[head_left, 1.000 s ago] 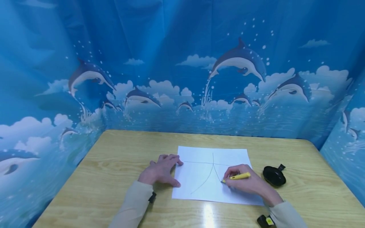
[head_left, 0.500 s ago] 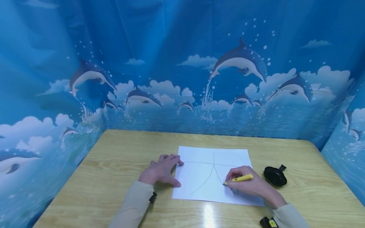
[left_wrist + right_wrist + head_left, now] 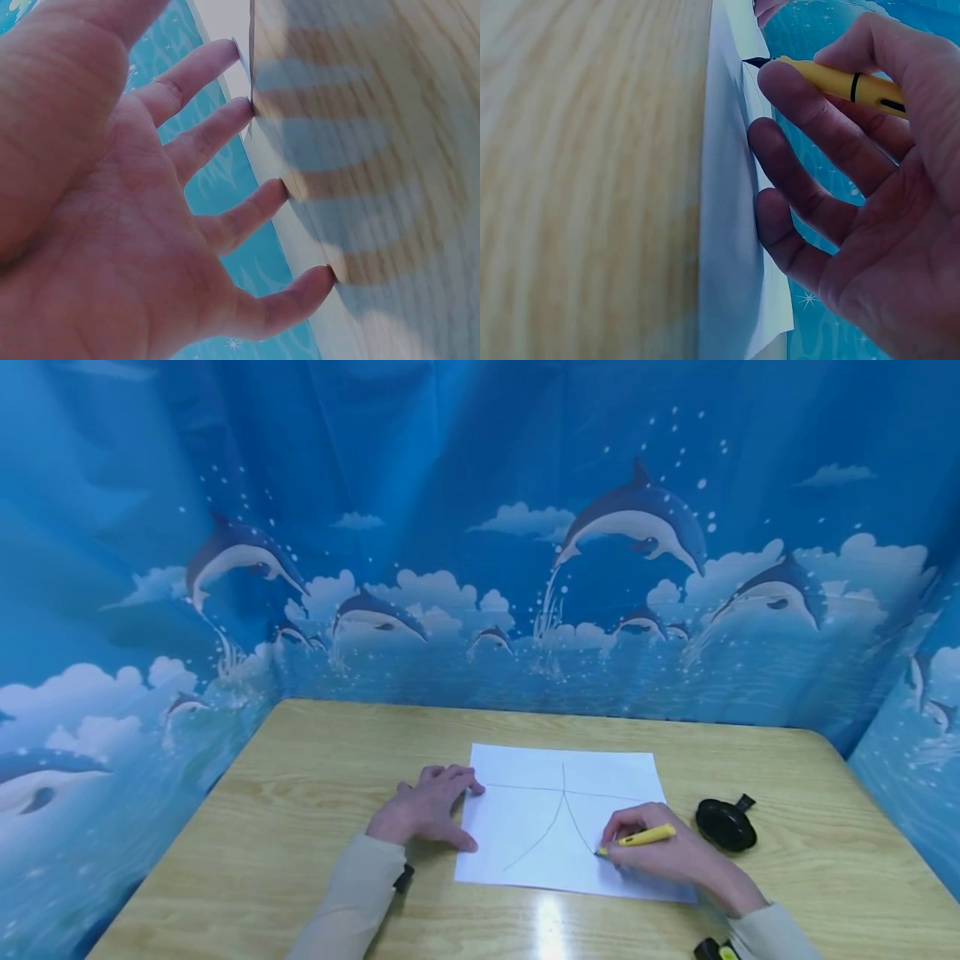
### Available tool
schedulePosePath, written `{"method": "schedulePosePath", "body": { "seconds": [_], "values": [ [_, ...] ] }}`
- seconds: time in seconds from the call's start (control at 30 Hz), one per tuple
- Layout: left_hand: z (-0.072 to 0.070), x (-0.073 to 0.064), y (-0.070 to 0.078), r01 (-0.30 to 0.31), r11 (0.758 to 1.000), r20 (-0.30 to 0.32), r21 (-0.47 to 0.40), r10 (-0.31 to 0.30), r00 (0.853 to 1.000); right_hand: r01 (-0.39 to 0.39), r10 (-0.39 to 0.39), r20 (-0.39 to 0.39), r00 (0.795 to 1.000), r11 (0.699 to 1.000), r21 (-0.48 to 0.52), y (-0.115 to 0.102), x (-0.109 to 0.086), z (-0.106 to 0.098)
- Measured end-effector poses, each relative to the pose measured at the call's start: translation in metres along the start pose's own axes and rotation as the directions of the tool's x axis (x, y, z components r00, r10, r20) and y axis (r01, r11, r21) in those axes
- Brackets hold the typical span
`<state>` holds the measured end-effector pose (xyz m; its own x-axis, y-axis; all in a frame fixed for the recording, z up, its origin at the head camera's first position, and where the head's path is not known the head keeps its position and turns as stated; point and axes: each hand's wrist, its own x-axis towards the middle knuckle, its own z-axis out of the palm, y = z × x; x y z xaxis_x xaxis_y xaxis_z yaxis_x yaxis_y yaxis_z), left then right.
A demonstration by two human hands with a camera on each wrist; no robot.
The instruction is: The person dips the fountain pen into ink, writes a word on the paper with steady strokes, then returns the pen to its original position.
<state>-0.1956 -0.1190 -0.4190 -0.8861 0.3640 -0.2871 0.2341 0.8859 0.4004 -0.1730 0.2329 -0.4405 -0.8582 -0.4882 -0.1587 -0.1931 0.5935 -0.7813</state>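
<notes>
A white sheet of paper (image 3: 517, 839) lies on the table, bearing a thin horizontal line, a short upright stroke and two curves that spread downward from the crossing. My right hand (image 3: 660, 843) pinches a yellow pen (image 3: 648, 836) between thumb and fingers, its dark tip touching the sheet at the lower end of the right curve. In the right wrist view the yellow pen (image 3: 840, 81) shows a black nib and a black ring. My left hand (image 3: 427, 810) is spread at the sheet's left edge; in the left wrist view its fingertips (image 3: 244, 106) touch the paper's edge and the tabletop.
A small black pan-shaped dish (image 3: 726, 824) with a short handle sits right of the paper. The wood-grain table (image 3: 315, 793) runs back to a blue curtain (image 3: 480, 527) printed with dolphins and clouds. Light glares near the table's front.
My right hand has moved down and to the right with the pen, and the right curve on the paper has grown longer. The left hand stays in place.
</notes>
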Motion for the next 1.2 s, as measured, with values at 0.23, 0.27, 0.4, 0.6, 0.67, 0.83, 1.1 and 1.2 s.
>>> {"method": "schedulePosePath", "body": {
  "seconds": [0.23, 0.27, 0.4, 0.6, 0.67, 0.83, 1.1, 1.2],
  "values": [
    [0.0, 0.0, -0.003, -0.001, 1.0, -0.005, 0.008, 0.001, 1.0, 0.034, -0.034, 0.006, 0.999, 0.999, -0.015, -0.001, -0.004, 0.0],
    [0.0, 0.0, -0.003, 0.002, 1.0, -0.003, 0.007, -0.002, 1.0, 0.038, -0.038, 0.012, 0.999, 0.999, -0.011, -0.001, -0.004, 0.0],
    [-0.001, -0.001, -0.005, 0.013, 1.0, -0.002, 0.018, -0.013, 1.0, 0.048, -0.048, 0.031, 0.998, 0.999, -0.002, -0.002, -0.005, 0.001],
    [-0.002, -0.002, -0.005, 0.009, 1.0, 0.002, 0.001, -0.009, 1.0, 0.034, -0.034, 0.039, 0.999, 0.999, -0.018, -0.003, -0.007, -0.001],
    [-0.002, -0.003, -0.005, 0.014, 1.0, 0.002, -0.002, -0.014, 1.0, 0.041, -0.04, 0.041, 0.998, 0.999, -0.021, -0.003, -0.007, -0.001],
    [-0.002, -0.002, -0.006, 0.011, 1.0, 0.005, 0.015, -0.011, 1.0, 0.055, -0.053, 0.039, 0.998, 0.998, -0.035, 0.0, -0.006, -0.001],
    [0.0, 0.001, -0.003, 0.009, 1.0, 0.022, 0.027, -0.009, 1.0, 0.066, -0.065, 0.038, 0.997, 0.997, -0.032, 0.003, -0.011, -0.003],
    [-0.002, 0.001, -0.002, 0.007, 1.0, 0.026, 0.028, -0.008, 1.0, 0.075, -0.075, 0.003, 0.997, 0.997, -0.028, 0.003, -0.015, -0.009]
  ]
}}
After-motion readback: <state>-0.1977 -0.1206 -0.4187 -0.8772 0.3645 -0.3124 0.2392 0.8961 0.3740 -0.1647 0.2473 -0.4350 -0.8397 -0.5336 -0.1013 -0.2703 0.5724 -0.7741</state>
